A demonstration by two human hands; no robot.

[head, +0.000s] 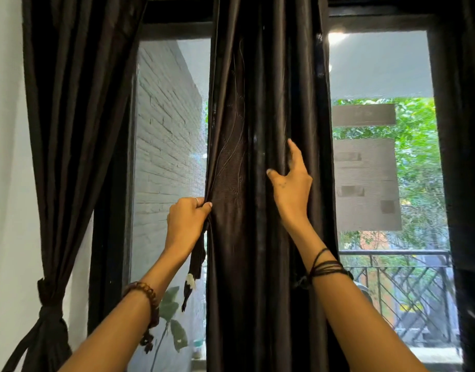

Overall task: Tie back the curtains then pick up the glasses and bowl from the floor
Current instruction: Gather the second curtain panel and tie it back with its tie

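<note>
A dark brown middle curtain (pixel 260 103) hangs bunched in front of the window's centre. My left hand (pixel 186 221) grips its left edge together with a dark tie strip (pixel 196 267) that dangles below my fist. My right hand (pixel 291 181) presses into the folds on the curtain's right side, thumb hooked in a fold and fingers spread upward. The left curtain (pixel 75 116) is gathered low by a knotted tie-back (pixel 49 304). A third dark curtain (pixel 467 157) hangs at the right edge. No glasses or bowl are in view.
Black window frames (pixel 381 20) stand behind the curtains. Through the left pane I see a white brick wall (pixel 169 130) and a leafy plant (pixel 171 318). A balcony railing (pixel 400 291) and green trees show through the right pane. A white room wall (pixel 5 157) is on the left.
</note>
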